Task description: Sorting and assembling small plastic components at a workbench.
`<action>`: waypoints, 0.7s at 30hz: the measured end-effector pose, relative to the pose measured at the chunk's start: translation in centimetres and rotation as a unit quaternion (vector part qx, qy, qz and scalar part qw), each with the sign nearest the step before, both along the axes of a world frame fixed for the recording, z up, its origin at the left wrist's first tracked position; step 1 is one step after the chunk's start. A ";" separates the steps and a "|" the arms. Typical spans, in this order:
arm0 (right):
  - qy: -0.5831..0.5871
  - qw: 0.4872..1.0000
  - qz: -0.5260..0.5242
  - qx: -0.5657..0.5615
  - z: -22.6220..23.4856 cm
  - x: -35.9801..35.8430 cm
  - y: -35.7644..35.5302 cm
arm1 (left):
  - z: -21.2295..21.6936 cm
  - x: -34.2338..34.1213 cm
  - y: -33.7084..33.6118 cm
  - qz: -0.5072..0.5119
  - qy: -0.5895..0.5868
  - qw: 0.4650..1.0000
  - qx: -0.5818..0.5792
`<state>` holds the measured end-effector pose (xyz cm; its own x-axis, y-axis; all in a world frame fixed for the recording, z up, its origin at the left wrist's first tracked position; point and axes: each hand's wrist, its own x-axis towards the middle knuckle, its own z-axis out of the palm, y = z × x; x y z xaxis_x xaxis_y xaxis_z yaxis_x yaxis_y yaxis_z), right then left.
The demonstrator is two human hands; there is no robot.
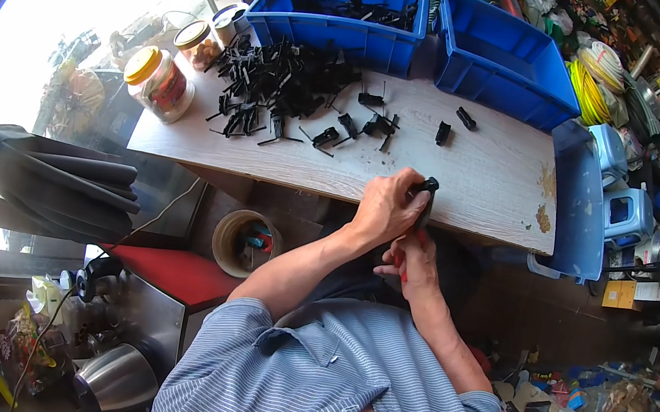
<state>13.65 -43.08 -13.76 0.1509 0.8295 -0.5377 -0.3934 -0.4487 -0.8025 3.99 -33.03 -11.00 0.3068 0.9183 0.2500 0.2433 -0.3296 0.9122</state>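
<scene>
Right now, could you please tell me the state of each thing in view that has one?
Left hand: closed on a black part
Right hand: closed around a red-handled tool
Left blue bin: open, black pieces inside
Right blue bin: open
Yellow-lidded jar: lid on
Bucket: open, things inside
Black heap: loosely piled

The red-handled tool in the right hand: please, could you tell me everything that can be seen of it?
The red-handled tool sits in the right hand, whose fingers wrap around it and hide much of it. The visible handle parts are bright red, perhaps plastic-coated. Above them, a dark part points up toward the black piece in the left hand, near the front edge of the table; whether the two touch is unclear.
</scene>
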 end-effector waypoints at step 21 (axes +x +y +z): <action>0.005 0.997 -0.080 -0.006 0.6 1.1 -0.2 | 0.1 -0.7 5.7 0.169 0.126 0.939 0.273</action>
<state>14.74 -43.29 -13.11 0.2757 0.7884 -0.5500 -0.4692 -0.3890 -0.7928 3.25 -27.32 -10.86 0.1337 0.7299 0.6704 0.6040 -0.5963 0.5288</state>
